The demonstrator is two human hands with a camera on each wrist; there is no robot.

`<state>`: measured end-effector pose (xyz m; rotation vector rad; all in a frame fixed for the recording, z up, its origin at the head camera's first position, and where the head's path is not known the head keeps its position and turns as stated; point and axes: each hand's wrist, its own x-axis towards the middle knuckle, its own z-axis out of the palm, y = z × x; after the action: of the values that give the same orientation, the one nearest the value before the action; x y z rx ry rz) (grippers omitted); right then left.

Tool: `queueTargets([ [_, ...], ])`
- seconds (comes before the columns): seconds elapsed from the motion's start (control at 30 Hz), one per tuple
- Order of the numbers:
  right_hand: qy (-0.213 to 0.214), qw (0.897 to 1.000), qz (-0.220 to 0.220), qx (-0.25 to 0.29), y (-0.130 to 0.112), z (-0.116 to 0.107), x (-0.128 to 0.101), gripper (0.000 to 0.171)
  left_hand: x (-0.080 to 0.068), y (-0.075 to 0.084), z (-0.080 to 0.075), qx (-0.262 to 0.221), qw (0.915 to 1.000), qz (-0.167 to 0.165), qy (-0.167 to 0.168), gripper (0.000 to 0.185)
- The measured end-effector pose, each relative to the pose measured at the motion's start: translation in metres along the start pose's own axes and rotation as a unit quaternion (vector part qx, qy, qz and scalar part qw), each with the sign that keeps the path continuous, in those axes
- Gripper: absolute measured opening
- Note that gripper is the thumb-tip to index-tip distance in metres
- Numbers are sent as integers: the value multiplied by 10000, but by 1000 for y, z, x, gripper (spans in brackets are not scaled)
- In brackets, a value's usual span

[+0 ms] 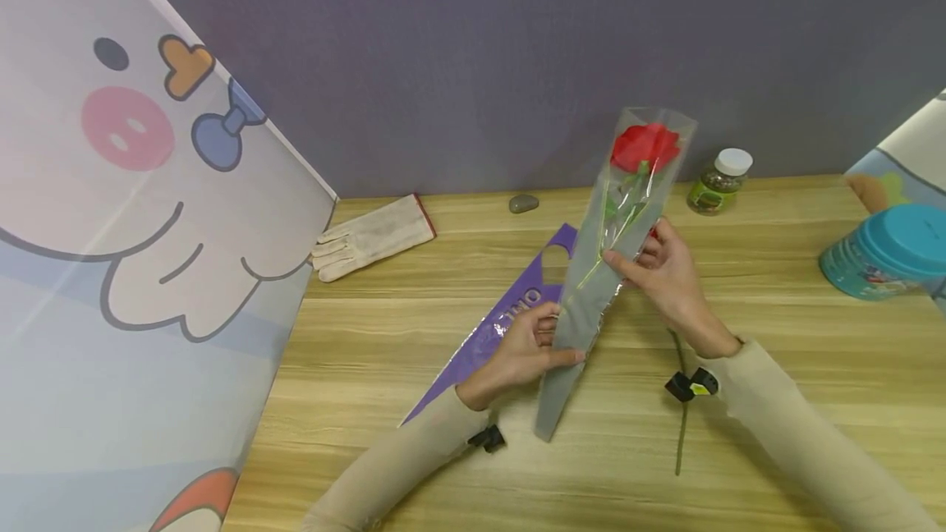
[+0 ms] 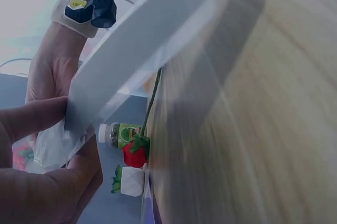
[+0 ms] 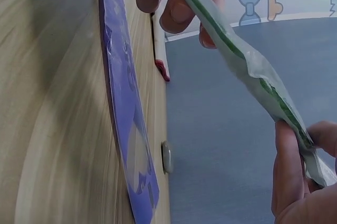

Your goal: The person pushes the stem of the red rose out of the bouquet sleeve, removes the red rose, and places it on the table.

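Note:
A red rose stands inside a long wrapping sleeve, clear at the front and grey lower down, tapering to a narrow bottom end. My left hand pinches the sleeve's lower part between thumb and fingers. Higher up, below the bloom, my right hand grips its right edge. The sleeve is raised off the table, as both wrist views show, and a green stem shows through it in the right wrist view. Beneath and to the left lies a flat purple sleeve with a cut-out.
Another red rose and a white flower lie on the table; a loose stem runs below my right wrist. Around stand a white-lidded jar, a blue tub, a stone and a white work glove. A grey wall closes the back.

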<state>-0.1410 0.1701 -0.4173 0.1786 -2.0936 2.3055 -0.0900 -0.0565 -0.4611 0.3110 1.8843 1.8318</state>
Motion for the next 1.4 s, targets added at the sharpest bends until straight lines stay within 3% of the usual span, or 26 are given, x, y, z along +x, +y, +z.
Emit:
queueTargets([
  [0.37, -214, 9952, -125, -950, 4, 2, -5, 53, 0, -2, 4, -150, 9998, 86, 50, 40],
  [0.77, -286, 9887, -299, -1441, 13, 4, -10, 69, 5, -3, 10, 84, 9992, 89, 381, 35],
  [0.93, -344, 9868, -260, -1563, 17, 6, -13, 67, 8, -2, 10, 52, 9981, 138, 601, 40],
  [1.1, -383, 9862, -230, -1593, 19, 7, -16, 66, 10, -1, 10, 43, 9979, 199, 617, 41],
  [1.4, -364, 9852, -287, -1652, 20, 9, -23, 66, 10, 1, 12, 20, 9958, 537, 748, 39],
])
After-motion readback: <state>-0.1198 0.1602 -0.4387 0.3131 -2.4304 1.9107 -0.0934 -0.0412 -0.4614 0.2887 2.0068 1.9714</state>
